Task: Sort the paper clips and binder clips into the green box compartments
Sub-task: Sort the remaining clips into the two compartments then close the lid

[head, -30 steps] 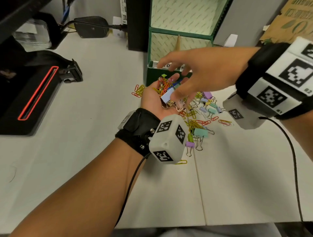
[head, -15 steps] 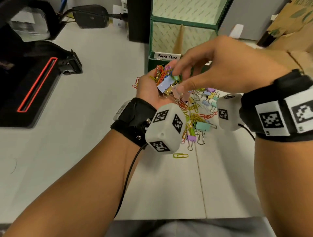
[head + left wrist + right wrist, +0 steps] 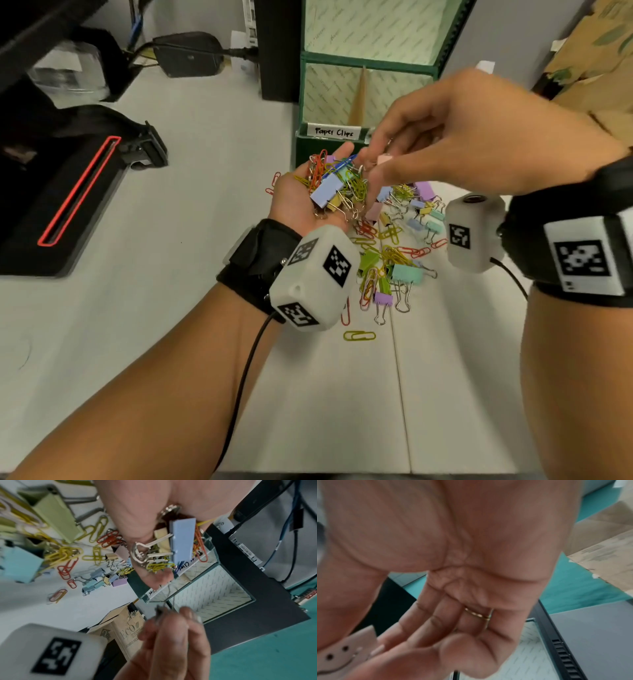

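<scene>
My left hand (image 3: pixel 301 195) is cupped palm up just in front of the green box (image 3: pixel 310 102), full of tangled paper clips (image 3: pixel 356 185) and a blue binder clip (image 3: pixel 327 192). My right hand (image 3: pixel 455 137) pinches a pink binder clip (image 3: pixel 383 159) just above that handful. It looks light and hard. Its wire loops may snag, so I hold its smooth body. More clips lie on the table (image 3: pixel 171 308) in front of the box.
</scene>
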A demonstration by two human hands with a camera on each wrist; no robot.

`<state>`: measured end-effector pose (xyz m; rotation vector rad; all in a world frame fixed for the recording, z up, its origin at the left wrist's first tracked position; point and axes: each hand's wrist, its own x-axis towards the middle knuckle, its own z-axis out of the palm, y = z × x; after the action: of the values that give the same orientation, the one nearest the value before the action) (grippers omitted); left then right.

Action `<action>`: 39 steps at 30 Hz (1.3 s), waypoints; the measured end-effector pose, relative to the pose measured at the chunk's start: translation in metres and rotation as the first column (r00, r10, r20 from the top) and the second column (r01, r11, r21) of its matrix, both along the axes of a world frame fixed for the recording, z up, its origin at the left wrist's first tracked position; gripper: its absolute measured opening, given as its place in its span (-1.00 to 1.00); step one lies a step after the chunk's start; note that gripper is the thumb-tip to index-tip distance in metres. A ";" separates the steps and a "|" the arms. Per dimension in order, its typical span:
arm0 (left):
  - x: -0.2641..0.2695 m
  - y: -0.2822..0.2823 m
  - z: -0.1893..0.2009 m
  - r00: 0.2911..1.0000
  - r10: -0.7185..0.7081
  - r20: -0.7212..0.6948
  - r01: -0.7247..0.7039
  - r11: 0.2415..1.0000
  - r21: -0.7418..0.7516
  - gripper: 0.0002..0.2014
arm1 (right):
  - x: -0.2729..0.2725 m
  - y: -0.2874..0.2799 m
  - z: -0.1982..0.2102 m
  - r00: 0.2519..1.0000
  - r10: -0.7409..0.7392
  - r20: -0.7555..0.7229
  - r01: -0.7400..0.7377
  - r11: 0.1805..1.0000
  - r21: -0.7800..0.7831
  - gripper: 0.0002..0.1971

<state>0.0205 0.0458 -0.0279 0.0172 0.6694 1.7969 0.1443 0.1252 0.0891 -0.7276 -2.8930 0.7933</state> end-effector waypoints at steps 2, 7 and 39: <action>-0.002 0.004 -0.006 0.989 -0.005 0.149 -0.002 0.999 0.045 -0.58 | 0.005 0.008 0.007 0.998 -0.018 -0.056 0.017 1.000 -0.015 -0.83; -0.001 0.005 -0.009 0.978 -0.022 0.209 0.000 0.994 0.105 -0.57 | 0.006 0.039 0.016 0.963 -0.113 -0.245 0.123 0.992 0.025 -0.84; -0.001 -0.004 0.002 0.982 0.173 -0.070 -0.179 0.980 -0.082 -0.63 | -0.037 0.007 -0.015 0.995 0.098 0.033 -0.098 0.995 -0.017 -0.84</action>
<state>0.0198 0.0417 -0.0255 -0.0469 0.8162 1.9407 0.1072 0.1326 0.0745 -0.6104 -2.9767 0.8220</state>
